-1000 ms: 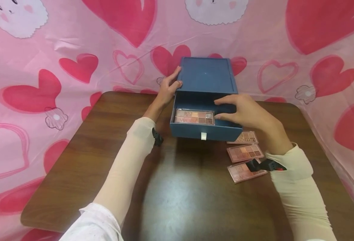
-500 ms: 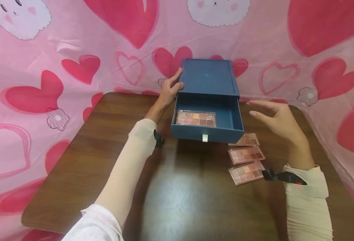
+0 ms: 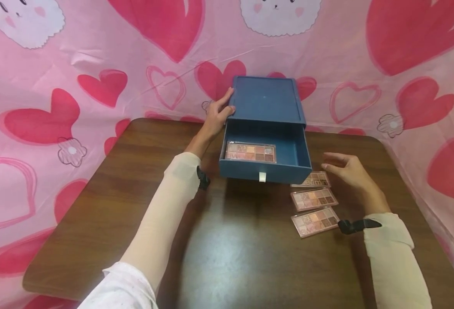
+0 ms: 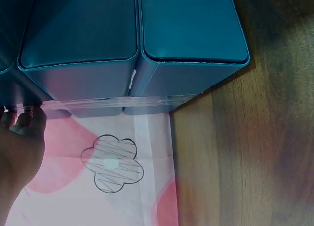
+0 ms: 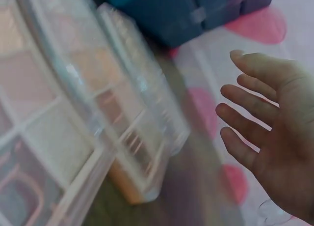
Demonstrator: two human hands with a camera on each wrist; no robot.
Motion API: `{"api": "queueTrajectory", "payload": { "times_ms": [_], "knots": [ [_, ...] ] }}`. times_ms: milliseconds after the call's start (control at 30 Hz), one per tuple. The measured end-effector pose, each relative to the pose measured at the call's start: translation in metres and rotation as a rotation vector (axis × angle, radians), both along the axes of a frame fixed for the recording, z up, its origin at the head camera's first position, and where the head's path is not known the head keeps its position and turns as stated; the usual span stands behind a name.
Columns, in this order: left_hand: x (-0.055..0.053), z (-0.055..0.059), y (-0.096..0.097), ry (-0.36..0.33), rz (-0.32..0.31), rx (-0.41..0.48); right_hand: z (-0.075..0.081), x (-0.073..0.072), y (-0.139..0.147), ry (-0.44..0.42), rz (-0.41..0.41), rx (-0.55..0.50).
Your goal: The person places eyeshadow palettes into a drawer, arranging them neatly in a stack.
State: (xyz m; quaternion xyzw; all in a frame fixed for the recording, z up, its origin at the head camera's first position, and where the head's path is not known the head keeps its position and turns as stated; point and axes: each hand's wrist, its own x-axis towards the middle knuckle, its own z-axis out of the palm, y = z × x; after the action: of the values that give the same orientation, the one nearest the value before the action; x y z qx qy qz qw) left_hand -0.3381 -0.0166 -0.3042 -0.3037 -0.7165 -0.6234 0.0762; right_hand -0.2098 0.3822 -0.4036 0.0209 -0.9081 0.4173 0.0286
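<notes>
A blue stack of drawers [image 3: 267, 98] stands at the table's back, its top drawer [image 3: 266, 171] pulled out. Inside that drawer, on the left, lies an eyeshadow palette [image 3: 250, 151] with a clear lid. My left hand [image 3: 215, 116] rests against the stack's left side, its thumb at the top edge; fingers touch the side in the left wrist view. To the right, my right hand [image 3: 350, 171] hovers with nothing in it, fingers loosely extended in the right wrist view. Beside it on the table are three more palettes: a far one [image 3: 316, 179], a middle one [image 3: 314, 198] and a near one [image 3: 315, 221].
A white pull tab [image 3: 263, 177] hangs on the drawer front. The brown wooden table [image 3: 134, 180] ends against a pink cloth [image 3: 165, 38] printed with hearts. Clear tape [image 4: 108, 103] runs across the side of the drawer units.
My right hand has left the drawer, drawing back to the right and then lowering toward the palettes on the table. My left hand keeps its place on the stack.
</notes>
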Motion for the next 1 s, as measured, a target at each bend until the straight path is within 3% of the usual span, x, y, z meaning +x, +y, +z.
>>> {"api": "queueTrajectory", "payload": {
  "times_ms": [200,400,633,1000],
  "knots": [
    [0.001,-0.001,0.0,-0.006,-0.006,0.019,-0.017,-0.002,0.012,-0.073,0.037,0.075],
    [0.0,-0.001,0.001,0.003,-0.008,0.02,-0.028,-0.001,0.016,-0.081,0.094,0.07],
    [0.0,0.0,0.001,0.0,-0.016,0.023,-0.029,-0.004,0.012,-0.177,0.16,0.085],
    [0.001,0.0,0.001,0.008,-0.006,0.007,-0.029,-0.006,0.007,-0.166,0.22,0.148]
  ]
}}
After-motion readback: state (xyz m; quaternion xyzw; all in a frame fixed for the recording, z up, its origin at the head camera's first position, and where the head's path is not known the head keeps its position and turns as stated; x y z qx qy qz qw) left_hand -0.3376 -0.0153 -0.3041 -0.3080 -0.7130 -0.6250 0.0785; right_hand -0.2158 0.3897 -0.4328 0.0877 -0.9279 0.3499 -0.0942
